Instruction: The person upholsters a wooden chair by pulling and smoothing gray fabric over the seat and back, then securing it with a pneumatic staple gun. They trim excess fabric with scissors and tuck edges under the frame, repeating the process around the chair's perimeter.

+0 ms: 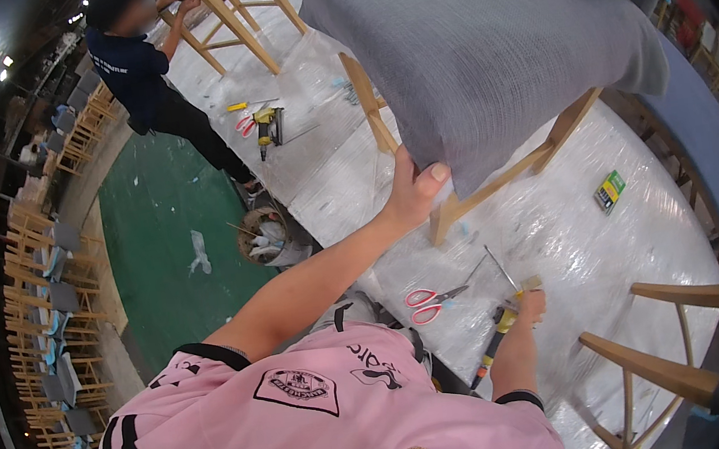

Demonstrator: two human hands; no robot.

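Note:
A grey upholstered chair [491, 53] with pale wooden legs lies tipped on the wrapped table in front of me. My left hand [417, 191] grips the near left corner of its grey fabric, thumb on the outside and fingers partly hidden behind the cloth. Low on the right, my right hand [531, 306] is closed around the yellow handle of a screwdriver, whose thin metal shaft [500, 265] points away. Right beside that hand lies a yellow and black staple gun [502, 326]. Red-handled scissors [425, 305] rest to its left.
A green and yellow small box [610, 192] lies on the plastic-wrapped table [582, 259]. Wooden legs [641, 360] jut in at right. Farther off are another staple gun [270, 129] and a person [143, 80] handling a chair. A bin [266, 237] stands by the table's left edge.

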